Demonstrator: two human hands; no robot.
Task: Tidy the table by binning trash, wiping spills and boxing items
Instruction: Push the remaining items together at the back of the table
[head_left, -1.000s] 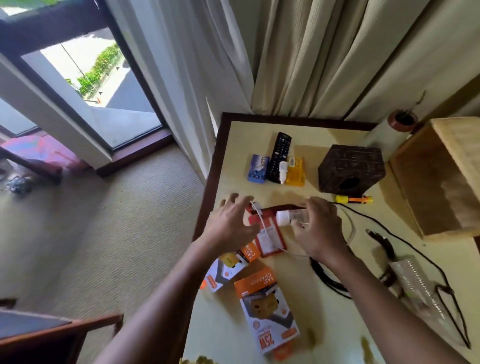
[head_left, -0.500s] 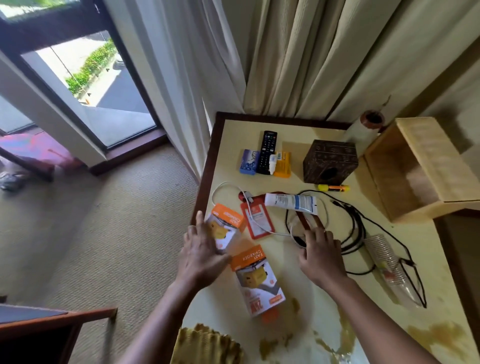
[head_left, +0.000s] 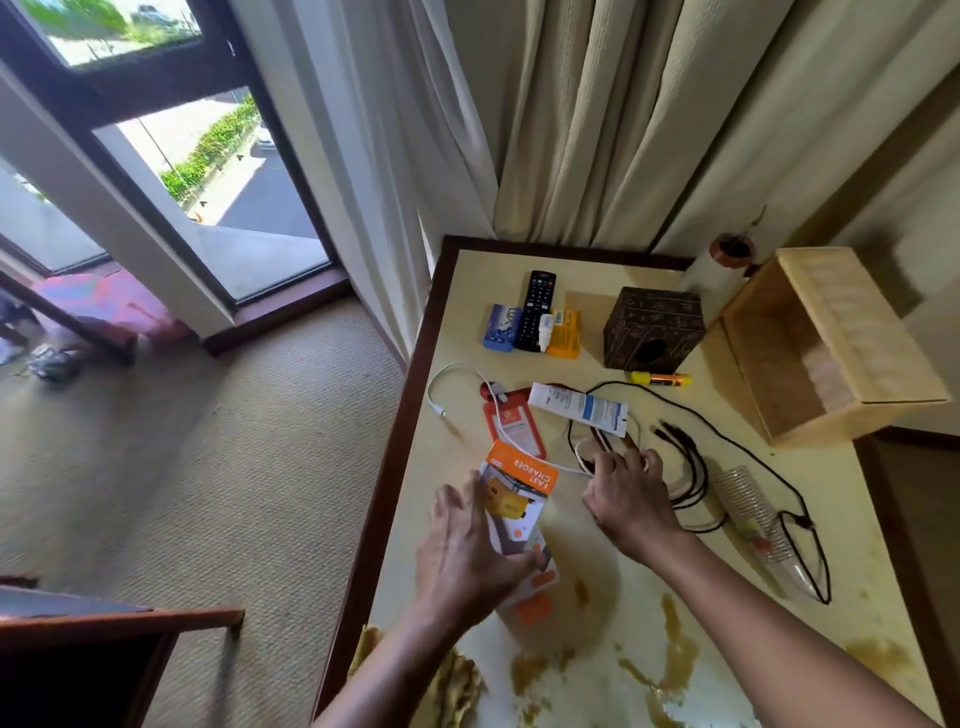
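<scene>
My left hand (head_left: 465, 556) is closed around an orange-and-white fast charger box (head_left: 519, 486), which lies over a second charger box (head_left: 535, 597) near the table's left edge. My right hand (head_left: 631, 501) lies with its fingers spread on the coiled black cables (head_left: 693, 470) and the white cable (head_left: 457, 371); I see no grip. Beyond it lie a white tube (head_left: 576, 408) and a red phone pouch (head_left: 506, 428). An open wooden box (head_left: 831, 343) lies on its side at the right. Brown spills (head_left: 672, 654) stain the near tabletop.
At the back are a remote (head_left: 537, 309), a blue pack (head_left: 501, 327), an orange pack (head_left: 565, 335), a dark carved box (head_left: 652, 327), a yellow marker (head_left: 662, 379) and a paper roll (head_left: 719, 265). Stacked plastic cups (head_left: 753, 517) lie at the right. A yellow cloth (head_left: 457, 686) sits at the near edge.
My left hand has taken hold of the upper charger box and brought it over the lower one. My right hand has moved forward onto the cables.
</scene>
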